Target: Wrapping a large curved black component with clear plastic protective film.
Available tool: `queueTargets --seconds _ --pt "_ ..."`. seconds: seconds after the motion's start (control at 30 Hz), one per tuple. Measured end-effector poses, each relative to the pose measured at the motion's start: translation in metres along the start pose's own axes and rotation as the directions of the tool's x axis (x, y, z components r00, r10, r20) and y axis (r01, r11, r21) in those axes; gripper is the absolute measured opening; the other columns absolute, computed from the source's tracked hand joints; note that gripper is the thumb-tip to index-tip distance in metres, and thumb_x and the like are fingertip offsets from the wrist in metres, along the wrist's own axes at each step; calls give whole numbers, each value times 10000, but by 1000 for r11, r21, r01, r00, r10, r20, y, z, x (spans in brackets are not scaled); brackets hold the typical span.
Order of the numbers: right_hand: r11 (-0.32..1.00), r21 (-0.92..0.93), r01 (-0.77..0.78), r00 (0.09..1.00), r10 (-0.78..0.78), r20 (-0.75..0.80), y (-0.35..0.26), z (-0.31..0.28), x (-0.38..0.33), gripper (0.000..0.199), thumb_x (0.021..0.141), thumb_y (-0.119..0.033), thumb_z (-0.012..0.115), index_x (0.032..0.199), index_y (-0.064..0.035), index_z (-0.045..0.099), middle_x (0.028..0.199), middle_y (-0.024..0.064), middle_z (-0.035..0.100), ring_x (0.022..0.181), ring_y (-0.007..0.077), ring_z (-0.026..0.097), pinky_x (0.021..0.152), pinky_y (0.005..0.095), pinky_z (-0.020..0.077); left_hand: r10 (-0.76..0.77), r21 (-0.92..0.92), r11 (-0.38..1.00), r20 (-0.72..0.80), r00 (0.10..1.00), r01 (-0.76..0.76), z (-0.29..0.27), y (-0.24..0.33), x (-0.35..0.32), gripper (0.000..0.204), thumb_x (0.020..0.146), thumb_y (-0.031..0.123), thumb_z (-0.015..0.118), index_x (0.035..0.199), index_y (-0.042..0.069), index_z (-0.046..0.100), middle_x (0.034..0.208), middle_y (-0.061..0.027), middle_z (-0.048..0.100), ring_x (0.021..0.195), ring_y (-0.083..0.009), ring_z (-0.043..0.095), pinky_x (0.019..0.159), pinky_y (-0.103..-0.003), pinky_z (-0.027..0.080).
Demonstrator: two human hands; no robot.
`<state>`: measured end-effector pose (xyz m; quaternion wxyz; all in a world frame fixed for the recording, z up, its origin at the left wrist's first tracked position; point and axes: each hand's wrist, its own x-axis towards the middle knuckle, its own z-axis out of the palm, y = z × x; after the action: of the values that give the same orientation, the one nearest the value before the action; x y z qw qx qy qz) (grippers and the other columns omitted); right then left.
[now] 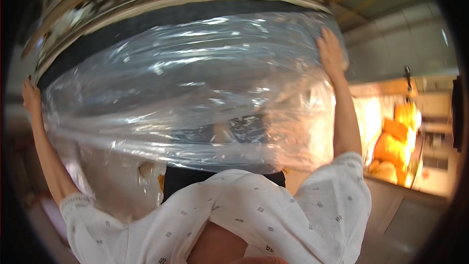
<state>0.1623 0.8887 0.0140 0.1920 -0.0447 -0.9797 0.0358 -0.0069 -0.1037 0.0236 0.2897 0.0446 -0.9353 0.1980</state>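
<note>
Clear, crinkled plastic sheeting (190, 93) stretches wide in front of me, draped over a large dark round object with a pale rim (161, 17). Both my arms are raised and spread. My left hand (31, 97) grips the sheeting's left edge, fingers curled around it. My right hand (331, 53) presses flat, fingers up, on the sheeting's upper right side. White patterned sleeves (322, 200) cover my upper arms.

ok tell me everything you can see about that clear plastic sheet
The clear plastic sheet is thin, glossy and wrinkled, catching bright glare. It is stretched wide over a large dark curved object, with its lower edge hanging loose. The left hand grips its left edge, and the right hand presses its upper right corner.
</note>
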Motion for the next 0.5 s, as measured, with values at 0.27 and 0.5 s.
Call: queueTargets --seconds 0.27,0.5 --pt "977 -72 -200 978 203 44 4 -14 -21 540 900 -468 367 1338 -153 383 1406 89 335 1302 304 282 999 575 234 433 -897 298 -177 884 -326 -253 392 -50 194 801 84 619 914 -7 491 1153 -134 566 978 -241 539 845 -284 394" --pt "994 -3 -112 994 112 6 43 1 13 605 898 -491 356 1342 -79 363 1415 97 332 1317 251 281 1031 537 221 342 -960 281 120 932 20 -247 357 -72 85 870 75 581 878 6 532 740 15 452 697 -41 425 613 -176 357"
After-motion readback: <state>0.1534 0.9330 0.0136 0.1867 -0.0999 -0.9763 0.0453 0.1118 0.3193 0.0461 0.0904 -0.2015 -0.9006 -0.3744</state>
